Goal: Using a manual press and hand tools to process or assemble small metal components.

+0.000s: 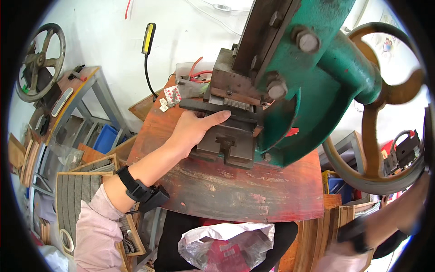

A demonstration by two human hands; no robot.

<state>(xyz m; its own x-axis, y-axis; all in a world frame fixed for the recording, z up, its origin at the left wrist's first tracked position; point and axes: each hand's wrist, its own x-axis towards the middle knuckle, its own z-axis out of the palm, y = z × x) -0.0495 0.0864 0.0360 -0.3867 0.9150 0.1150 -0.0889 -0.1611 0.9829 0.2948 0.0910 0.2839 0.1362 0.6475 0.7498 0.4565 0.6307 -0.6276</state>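
My left hand (195, 129) reaches to the bed of a green hand press (324, 88). Its thumb lies along a dark flat metal bar (194, 105), and the other fingers curl out of sight at the bar's left end. Behind the bar, under the press's dark ram (232, 75), shows a strip with a fine grid pattern (238, 105). In front sits a steel base block (239, 152) with a slot. My right hand (413, 206) is a blur at the right edge, close to the press's large wheel (372, 140); its fingers cannot be made out.
The press stands on a worn reddish wooden table (217, 190). A yellow-black lamp (148, 40) rises behind it. A plastic bag (226, 249) lies in my lap. At left are a tray of grey strips (81, 199), a blue bin (105, 138) and another handwheel (41, 61).
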